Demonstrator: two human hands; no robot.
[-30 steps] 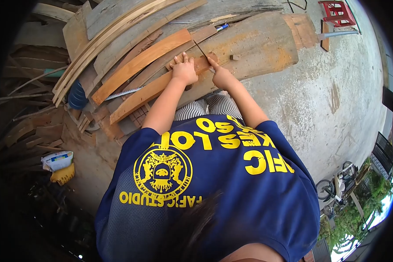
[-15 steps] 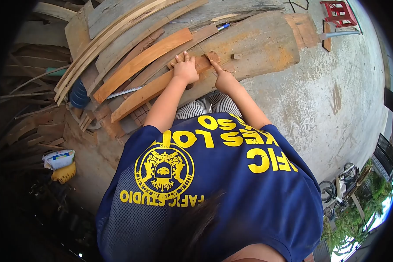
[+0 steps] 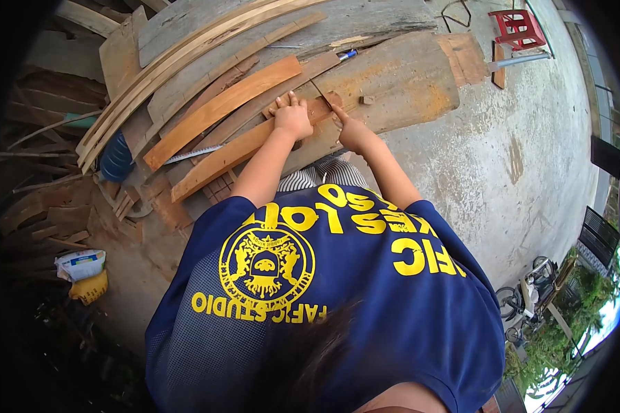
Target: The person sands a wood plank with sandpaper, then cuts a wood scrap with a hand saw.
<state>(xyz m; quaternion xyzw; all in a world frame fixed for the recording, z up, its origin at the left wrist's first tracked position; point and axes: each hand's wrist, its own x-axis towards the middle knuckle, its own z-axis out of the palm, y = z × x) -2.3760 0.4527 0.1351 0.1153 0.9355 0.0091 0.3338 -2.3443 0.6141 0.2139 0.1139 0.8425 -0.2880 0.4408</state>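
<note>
A long brown wooden plank lies slantwise over the work board. My left hand rests on it near its right end, palm down with the fingers spread. Just beyond that, my right hand is closed, its index finger pointing along a thin dark blade. The blade, seen nearly edge-on, looks like a handsaw's and crosses the plank's end. Its handle is hidden inside my hand. A small wood block sits on the board to the right of the blade.
Another curved plank and long strips lie to the left. A blue pen and a metal ruler are among them. The worn board rests above concrete floor, with a red stool at upper right.
The head view has shifted, so the planks and board appear lower. My right hand has moved slightly rightward relative to the board. My left hand stays on the plank.
</note>
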